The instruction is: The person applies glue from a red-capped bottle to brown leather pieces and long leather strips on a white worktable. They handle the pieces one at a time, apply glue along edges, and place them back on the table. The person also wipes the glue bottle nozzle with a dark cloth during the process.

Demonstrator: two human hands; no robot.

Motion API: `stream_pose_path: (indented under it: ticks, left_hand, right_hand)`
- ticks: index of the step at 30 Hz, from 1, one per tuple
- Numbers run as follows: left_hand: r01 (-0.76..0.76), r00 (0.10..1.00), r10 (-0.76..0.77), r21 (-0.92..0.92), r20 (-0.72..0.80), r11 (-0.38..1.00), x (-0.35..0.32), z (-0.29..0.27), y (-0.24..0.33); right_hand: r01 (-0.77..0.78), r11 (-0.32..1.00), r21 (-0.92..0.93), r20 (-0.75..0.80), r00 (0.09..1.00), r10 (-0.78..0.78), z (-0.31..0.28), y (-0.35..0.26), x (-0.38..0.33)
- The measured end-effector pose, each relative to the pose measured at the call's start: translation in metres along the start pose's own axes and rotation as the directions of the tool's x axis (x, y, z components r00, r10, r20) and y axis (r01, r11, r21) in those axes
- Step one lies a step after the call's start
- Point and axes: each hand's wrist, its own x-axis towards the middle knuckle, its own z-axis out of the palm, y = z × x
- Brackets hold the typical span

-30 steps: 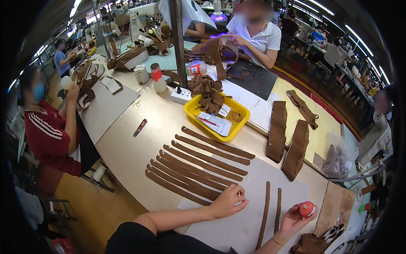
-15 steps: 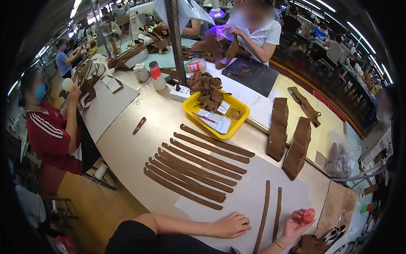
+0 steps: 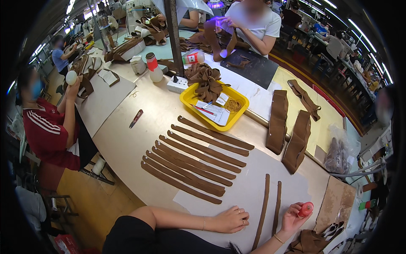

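My left hand (image 3: 231, 219) rests on the pale sheet in front of me, back up, fingers curled in and pressed together; nothing shows in them. In my right hand (image 3: 291, 218) is a small red round container (image 3: 305, 209), held up between thumb and fingers and seen end-on; the rest of its body is hidden. Two narrow brown fabric strips (image 3: 263, 207) lie lengthwise between my hands, the right one nearer to my right hand. Beyond my left hand, several more brown strips (image 3: 190, 169) lie side by side, slanting across the table, with small pale marks at their far-left ends.
A yellow tray (image 3: 231, 126) holds bunched brown strips, paper, a pencil and rubber bands. Left of it lies a small red cutter (image 3: 136, 118). Wide brown pieces (image 3: 277, 122) lie at right. A metal post (image 3: 174, 38) rises behind; co-workers sit left and across.
The view has shifted slightly. Both my hands stay in nearly the same places, and the red container is still in my right hand, turned a little.
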Motion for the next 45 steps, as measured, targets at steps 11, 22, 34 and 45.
stream_pose_path:
  ticks: [11,22,34,45]
  left_hand:
    - [0.008,1.0,-0.008,0.003,0.019,1.0,0.0,0.0,0.0]
    - [0.025,1.0,-0.025,0.005,0.013,1.0,0.002,0.0,0.001]
    - [-0.113,0.925,-0.056,-0.412,-0.376,0.904,0.03,-0.069,0.037]
    - [-0.213,0.857,0.188,0.003,-0.481,0.977,0.1,-0.145,0.047]
  right_hand:
    - [0.032,0.999,-0.025,-0.038,0.999,-0.033,0.003,0.005,-0.001]
    - [0.212,0.935,-0.285,0.039,0.977,-0.21,0.013,0.023,-0.004]
    - [0.491,0.829,-0.266,0.162,0.871,-0.464,0.034,0.029,-0.014]
    - [0.521,0.776,-0.356,0.049,0.839,-0.542,0.04,0.041,-0.016]
